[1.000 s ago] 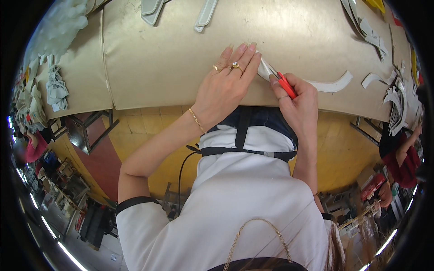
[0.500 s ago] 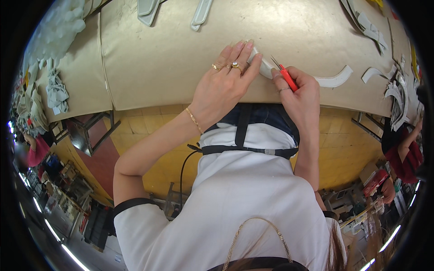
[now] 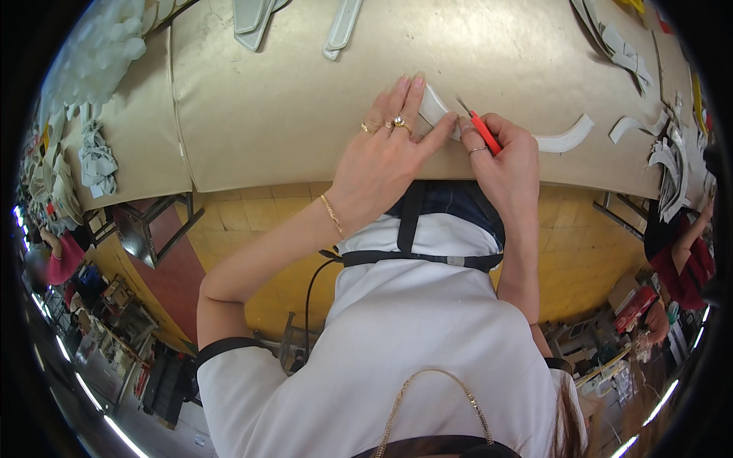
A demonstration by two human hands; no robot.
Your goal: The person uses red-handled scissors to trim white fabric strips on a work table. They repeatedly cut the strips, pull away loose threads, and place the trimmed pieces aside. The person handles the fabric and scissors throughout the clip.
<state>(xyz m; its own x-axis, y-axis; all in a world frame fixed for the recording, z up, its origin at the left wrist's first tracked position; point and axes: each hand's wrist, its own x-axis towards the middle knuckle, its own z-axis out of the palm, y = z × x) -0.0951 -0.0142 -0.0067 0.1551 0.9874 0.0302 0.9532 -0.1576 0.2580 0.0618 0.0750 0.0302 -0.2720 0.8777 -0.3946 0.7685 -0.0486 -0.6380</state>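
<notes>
So here's my bench right now: my left hand (image 3: 382, 156) is out flat, palm down and fingers loosely spread, with the white strip (image 3: 434, 108) poking out just right of my fingers. One fingertip reaches over to the strip's near part, right beside my right thumb. My right hand (image 3: 505, 159) is closed around a red tool (image 3: 486, 133), handle in the grip and thin metal tip sticking out up and to the left, just right of that bit of strip and apart from it. Can't tell if the tip touches the table (image 3: 282, 99). The strip sits mostly between my hands at the near side of the table. There's another white curved length (image 3: 565, 143) coming out past the right side of my right hand and bending away from me; my hand covers the middle, so I can't tell if it's all one piece. Further right, well apart from my hands, there's a small curved piece (image 3: 634, 124) next to a messy pile (image 3: 672, 175) of pale strips. Up top, past my left hand, a couple of flat pale panels (image 3: 342, 29) lie overlapped.
</notes>
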